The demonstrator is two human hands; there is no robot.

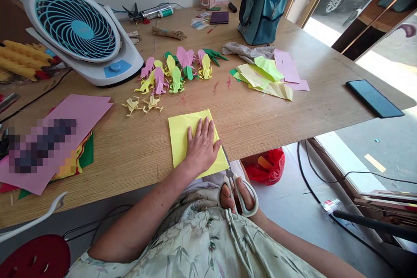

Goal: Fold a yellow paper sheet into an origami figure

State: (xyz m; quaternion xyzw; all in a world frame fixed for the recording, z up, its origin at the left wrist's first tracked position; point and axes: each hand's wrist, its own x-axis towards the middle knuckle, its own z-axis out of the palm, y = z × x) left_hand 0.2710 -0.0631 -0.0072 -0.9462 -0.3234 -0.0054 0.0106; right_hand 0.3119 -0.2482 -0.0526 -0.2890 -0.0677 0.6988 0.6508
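Observation:
My left hand (202, 144) lies flat, fingers together, on a folded yellow paper sheet (181, 134) at the near edge of the wooden table (247, 113). My right hand (237, 197) is below the table edge with its fingers through the white handles of a pair of scissors (235, 182), whose blades point up at the yellow paper's right edge. Beyond the sheet stand several folded paper figures (176, 71) in pink, yellow and green.
A white and teal fan (81, 30) stands at the back left. A stack of coloured paper (65, 139) lies on the left, loose paper scraps (270, 76) on the right, a dark phone (374, 98) near the right edge, a teal bag (260, 6) at the back.

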